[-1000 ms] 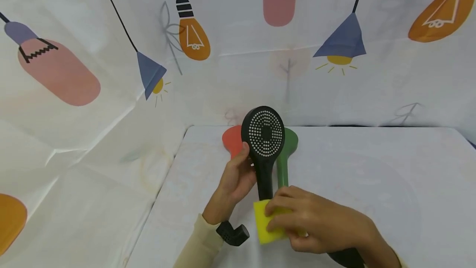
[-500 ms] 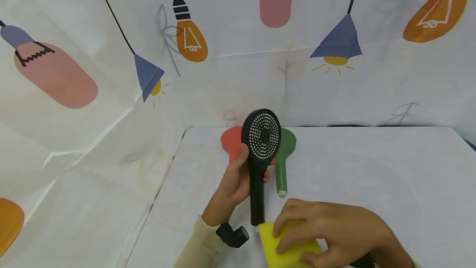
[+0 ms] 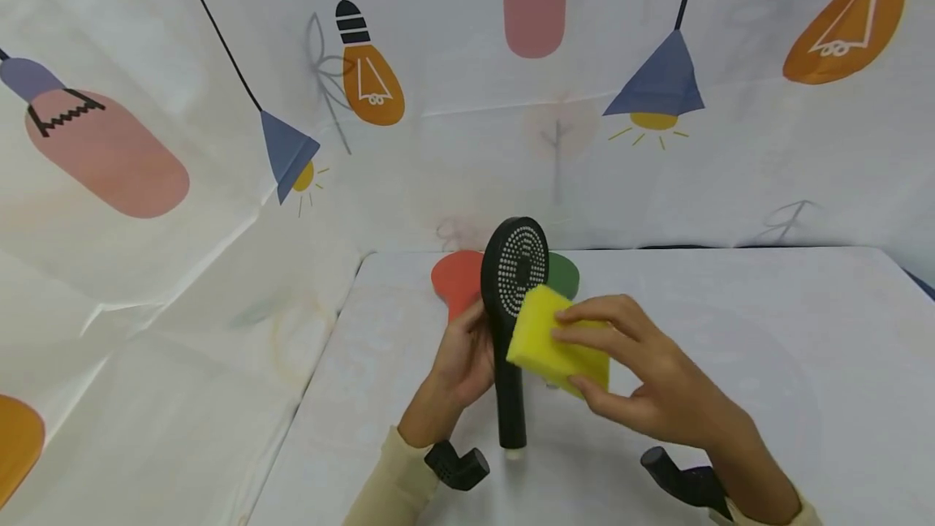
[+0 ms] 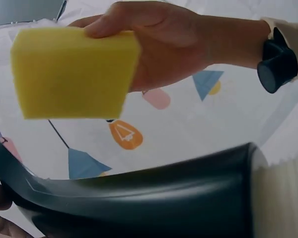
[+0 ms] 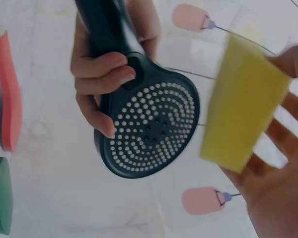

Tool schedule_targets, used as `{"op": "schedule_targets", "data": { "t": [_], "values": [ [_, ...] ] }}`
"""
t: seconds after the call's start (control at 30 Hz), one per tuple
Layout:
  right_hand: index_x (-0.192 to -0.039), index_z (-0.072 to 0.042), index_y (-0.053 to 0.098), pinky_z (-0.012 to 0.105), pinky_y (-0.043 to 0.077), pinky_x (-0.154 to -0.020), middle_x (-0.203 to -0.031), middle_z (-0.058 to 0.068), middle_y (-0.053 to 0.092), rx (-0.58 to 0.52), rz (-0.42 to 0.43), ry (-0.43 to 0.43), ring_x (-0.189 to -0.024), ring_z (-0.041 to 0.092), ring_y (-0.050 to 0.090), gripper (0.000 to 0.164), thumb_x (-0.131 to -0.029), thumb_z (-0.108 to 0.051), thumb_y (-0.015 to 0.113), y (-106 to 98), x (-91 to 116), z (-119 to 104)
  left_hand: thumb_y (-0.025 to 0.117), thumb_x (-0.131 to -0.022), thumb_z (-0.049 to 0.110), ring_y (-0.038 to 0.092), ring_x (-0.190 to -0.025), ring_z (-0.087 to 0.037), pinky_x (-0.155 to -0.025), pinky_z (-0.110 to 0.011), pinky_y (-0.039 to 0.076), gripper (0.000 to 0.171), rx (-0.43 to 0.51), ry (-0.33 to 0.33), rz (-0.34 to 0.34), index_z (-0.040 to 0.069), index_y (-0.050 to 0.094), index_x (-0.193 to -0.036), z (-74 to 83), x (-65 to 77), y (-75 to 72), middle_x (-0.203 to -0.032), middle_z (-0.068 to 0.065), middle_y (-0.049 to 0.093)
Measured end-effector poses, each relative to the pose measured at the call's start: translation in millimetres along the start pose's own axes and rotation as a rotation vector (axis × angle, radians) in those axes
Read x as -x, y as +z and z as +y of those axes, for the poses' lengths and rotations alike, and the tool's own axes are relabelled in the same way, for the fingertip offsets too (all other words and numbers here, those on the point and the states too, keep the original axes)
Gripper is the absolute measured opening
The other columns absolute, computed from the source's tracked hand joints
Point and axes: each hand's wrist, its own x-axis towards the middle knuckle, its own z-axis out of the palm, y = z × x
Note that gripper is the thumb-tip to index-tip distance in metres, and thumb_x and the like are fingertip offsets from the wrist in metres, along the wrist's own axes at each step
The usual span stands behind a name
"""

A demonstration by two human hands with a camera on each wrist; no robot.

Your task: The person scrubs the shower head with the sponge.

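Observation:
My left hand [image 3: 462, 364] grips a black shower head [image 3: 510, 339] by its handle, just below the round face. The shower head stands upright, its face of pale nozzles turned toward the right. In the right wrist view the fingers [image 5: 97, 74] of that hand curl round the neck. My right hand [image 3: 643, 372] pinches a yellow sponge [image 3: 551, 335] between thumb and fingers. In the head view the sponge overlaps the handle and the lower edge of the face; the right wrist view shows a gap between sponge [image 5: 243, 106] and nozzle face [image 5: 154, 129].
Behind the black shower head, a red shower head [image 3: 456, 278] and a green one [image 3: 564, 273] lie on the white table [image 3: 730, 331], partly hidden. A patterned cloth [image 3: 467, 104] hangs at the back and left. Each wrist wears a black camera [image 3: 458, 465].
My right hand has carried the sponge from below the handle's lower end up to beside the nozzle face. The shower head has turned a little to the right in my left hand.

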Motion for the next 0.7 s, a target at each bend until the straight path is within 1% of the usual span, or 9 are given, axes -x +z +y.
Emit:
{"op": "schedule_targets", "data": {
  "t": [0.03,0.13,0.17,0.23,0.3,0.4,0.5,0.6,0.7],
  "values": [
    [-0.122,-0.004,0.067,0.011,0.042,-0.104,-0.126,0.016,0.058,0.033,0.063,-0.001,-0.122,0.018,0.050,0.040,-0.099,-0.036,0.060,2,-2,1,0.040,-0.107,0.041,0.065,-0.094,-0.010,-0.091,-0.024,0.056,0.035,0.008,-0.019,0.013,0.015,0.050,-0.129,-0.2,0.0,0.2,-0.113,0.001,0.061],
    [-0.115,0.001,0.068,0.011,0.043,-0.104,-0.122,0.022,0.059,0.122,0.202,0.025,-0.121,0.019,0.052,0.044,-0.099,-0.039,0.059,5,-5,3,0.037,-0.107,0.039,0.066,-0.085,-0.016,-0.083,-0.027,0.058,0.038,0.000,-0.071,-0.041,0.015,0.048,-0.135,-2.3,-0.5,0.8,-0.112,-0.003,0.064],
    [-0.114,0.003,0.068,0.011,0.042,-0.104,-0.120,0.024,0.059,0.147,0.238,0.027,-0.121,0.019,0.053,0.045,-0.099,-0.039,0.059,6,-6,4,0.037,-0.107,0.039,0.066,-0.083,-0.017,-0.082,-0.027,0.057,0.039,-0.003,-0.091,-0.058,0.016,0.047,-0.137,-3.2,-0.5,1.3,-0.112,-0.004,0.066],
    [-0.112,0.005,0.067,0.012,0.043,-0.104,-0.119,0.027,0.058,0.183,0.299,0.020,-0.120,0.021,0.054,0.046,-0.099,-0.039,0.059,7,-7,6,0.037,-0.107,0.039,0.065,-0.080,-0.017,-0.081,-0.027,0.056,0.037,0.004,-0.129,-0.072,0.017,0.050,-0.134,-5.5,-0.3,2.4,-0.109,-0.005,0.067],
    [-0.112,0.006,0.067,0.012,0.042,-0.104,-0.119,0.029,0.058,0.211,0.334,0.017,-0.119,0.024,0.055,0.047,-0.099,-0.039,0.060,9,-6,8,0.038,-0.107,0.039,0.064,-0.080,-0.017,-0.081,-0.026,0.055,0.034,0.007,-0.153,-0.082,0.018,0.053,-0.130,-8.0,-0.5,3.5,-0.108,-0.006,0.067],
    [-0.113,0.005,0.068,0.013,0.042,-0.105,-0.120,0.030,0.057,0.243,0.352,0.011,-0.117,0.030,0.055,0.046,-0.099,-0.038,0.059,12,-6,12,0.040,-0.107,0.037,0.062,-0.079,-0.014,-0.078,-0.024,0.055,0.027,0.010,-0.171,-0.094,0.018,0.055,-0.120,-11.3,-2.4,5.8,-0.104,-0.002,0.063],
    [-0.115,0.002,0.069,0.013,0.040,-0.107,-0.123,0.029,0.056,0.283,0.323,0.018,-0.116,0.036,0.053,0.044,-0.099,-0.037,0.057,14,-5,15,0.040,-0.107,0.035,0.060,-0.082,-0.014,-0.078,-0.024,0.054,0.025,0.014,-0.166,-0.100,0.018,0.053,-0.119,-13.8,-3.5,7.5,-0.106,0.001,0.059],
    [-0.117,0.000,0.069,0.013,0.038,-0.109,-0.124,0.027,0.056,0.321,0.295,0.025,-0.114,0.039,0.050,0.043,-0.100,-0.037,0.055,16,-3,17,0.040,-0.107,0.034,0.061,-0.085,-0.015,-0.084,-0.027,0.055,0.025,0.021,-0.167,-0.063,0.019,0.054,-0.121,-15.2,-3.3,8.5,-0.109,0.001,0.061],
    [-0.117,0.000,0.069,0.011,0.037,-0.108,-0.124,0.027,0.057,0.348,0.304,0.030,-0.112,0.041,0.050,0.043,-0.100,-0.036,0.055,17,-2,19,0.037,-0.107,0.032,0.064,-0.086,-0.017,-0.088,-0.029,0.055,0.026,0.026,-0.165,-0.040,0.018,0.054,-0.121,-16.0,-3.1,9.0,-0.108,0.000,0.063]
  ]
}}
